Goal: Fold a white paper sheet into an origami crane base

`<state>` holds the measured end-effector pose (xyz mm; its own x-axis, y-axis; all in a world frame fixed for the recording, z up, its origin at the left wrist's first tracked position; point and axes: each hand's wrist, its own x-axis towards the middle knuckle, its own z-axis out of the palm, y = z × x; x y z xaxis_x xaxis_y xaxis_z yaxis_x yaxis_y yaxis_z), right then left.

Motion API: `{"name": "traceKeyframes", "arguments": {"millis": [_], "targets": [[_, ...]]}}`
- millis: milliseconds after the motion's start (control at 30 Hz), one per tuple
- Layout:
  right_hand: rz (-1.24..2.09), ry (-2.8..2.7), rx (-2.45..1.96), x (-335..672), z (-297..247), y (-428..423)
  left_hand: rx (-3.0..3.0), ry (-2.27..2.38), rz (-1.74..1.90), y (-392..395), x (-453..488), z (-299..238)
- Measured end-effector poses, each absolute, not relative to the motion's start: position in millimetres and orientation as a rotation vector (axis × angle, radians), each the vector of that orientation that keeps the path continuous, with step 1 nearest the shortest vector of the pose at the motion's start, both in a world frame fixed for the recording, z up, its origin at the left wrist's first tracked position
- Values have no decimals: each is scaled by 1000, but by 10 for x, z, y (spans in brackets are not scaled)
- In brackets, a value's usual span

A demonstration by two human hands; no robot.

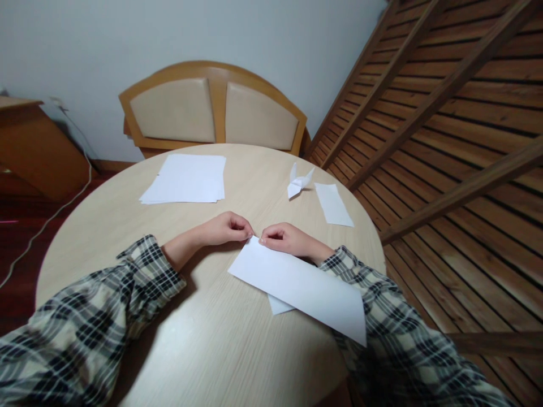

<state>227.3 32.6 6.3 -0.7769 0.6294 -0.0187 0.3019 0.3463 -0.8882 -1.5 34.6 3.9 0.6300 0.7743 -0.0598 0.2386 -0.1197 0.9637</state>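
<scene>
A white sheet of paper (299, 285), folded over on itself, lies slantwise on the round wooden table (203, 333) in front of me. My left hand (227, 227) and my right hand (282, 237) meet at its far corner, both with fingers pinched on that corner. Both forearms in plaid sleeves rest on the tabletop, and the right sleeve lies partly under the sheet's near end.
A stack of white paper (186, 180) lies at the far left of the table. A small folded paper figure (298, 182) and a loose paper strip (333, 204) sit at the far right. A padded wooden chair (214, 107) stands behind the table; slatted wooden panels lean on the right.
</scene>
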Motion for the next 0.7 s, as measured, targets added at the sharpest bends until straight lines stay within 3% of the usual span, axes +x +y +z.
{"name": "traceKeyframes", "arguments": {"millis": [200, 700], "targets": [[1407, -2260, -837, 2317, 78, 332, 1531, 957, 805, 380, -131, 30], [1363, -2287, -851, 2297, 94, 331, 1802, 932, 658, 200, 129, 86]]}}
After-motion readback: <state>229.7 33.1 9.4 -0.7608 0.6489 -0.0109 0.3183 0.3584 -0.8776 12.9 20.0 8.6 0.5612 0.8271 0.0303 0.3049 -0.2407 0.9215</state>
